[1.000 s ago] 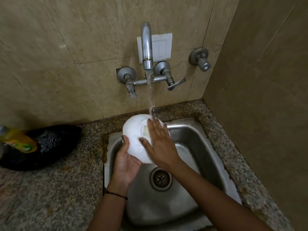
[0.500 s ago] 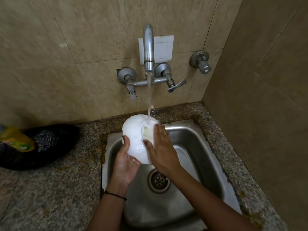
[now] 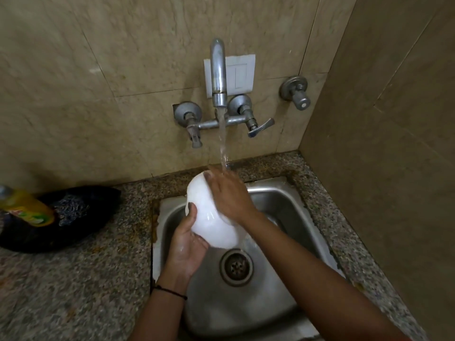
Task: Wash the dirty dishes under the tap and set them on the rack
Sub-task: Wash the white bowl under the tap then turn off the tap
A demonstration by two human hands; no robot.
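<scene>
A white dish (image 3: 209, 215) is held tilted over the steel sink (image 3: 283, 200), just under the running tap (image 3: 218, 72). My left hand (image 3: 188, 244) grips its lower left edge, thumb on top and palm underneath. My right hand (image 3: 227, 193) lies flat on the dish's upper right side, fingers straight and reaching to its far rim. The water stream (image 3: 222, 143) falls on the fingertips of that hand. The far side of the dish is hidden behind my right hand.
A yellow bottle of dish soap (image 3: 27, 207) lies on a black bag (image 3: 73, 217) on the granite counter (image 3: 73, 291) to the left. Tiled walls close in behind and on the right. The sink drain (image 3: 236, 267) sits below the dish. No rack is in view.
My right hand slid up the dish to its far rim, under the stream. The dish has tipped further, its lower edge now nearer the drain. My left hand keeps its hold.
</scene>
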